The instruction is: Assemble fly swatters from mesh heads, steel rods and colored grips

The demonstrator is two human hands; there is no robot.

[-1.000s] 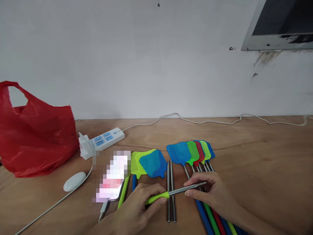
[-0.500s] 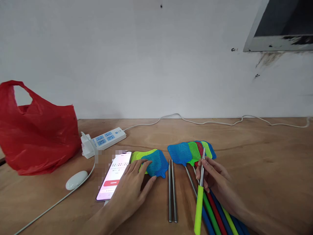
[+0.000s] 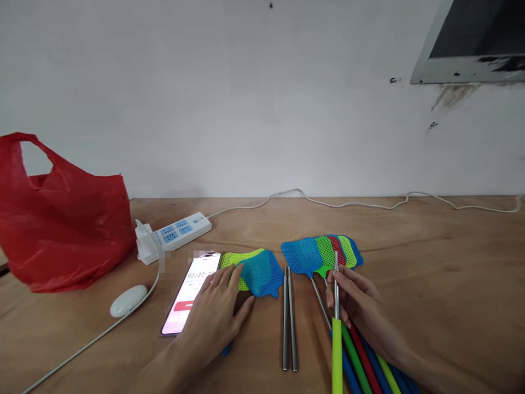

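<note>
My right hand (image 3: pixel 356 298) pinches the metal rod of an upright telescopic fly swatter handle (image 3: pixel 337 350) with a yellow-green grip; no head is on its tip. Behind and below that hand lies a row of fly swatters, with blue (image 3: pixel 302 256), green and red heads and coloured grips. My left hand (image 3: pixel 219 303) rests palm down with fingers stretched, fingertips at loose mesh swatter heads, one yellow-green (image 3: pixel 233 259) and blue ones (image 3: pixel 266 276) overlapping it. Between my hands lie two bare metal rods (image 3: pixel 289 323), side by side.
A lit phone (image 3: pixel 197 284) showing a timer lies by my left hand. Farther left are a white power strip (image 3: pixel 180 232), a white mouse-shaped object (image 3: pixel 128 301) and a red plastic bag (image 3: pixel 65 224). A white cable (image 3: pixel 340 206) runs along the wall.
My left hand has drawn back slightly left, uncovering more of the swatter heads; a bit of blue now shows beneath its wrist. The handle in my right hand stands straighter, its tip shifted left.
</note>
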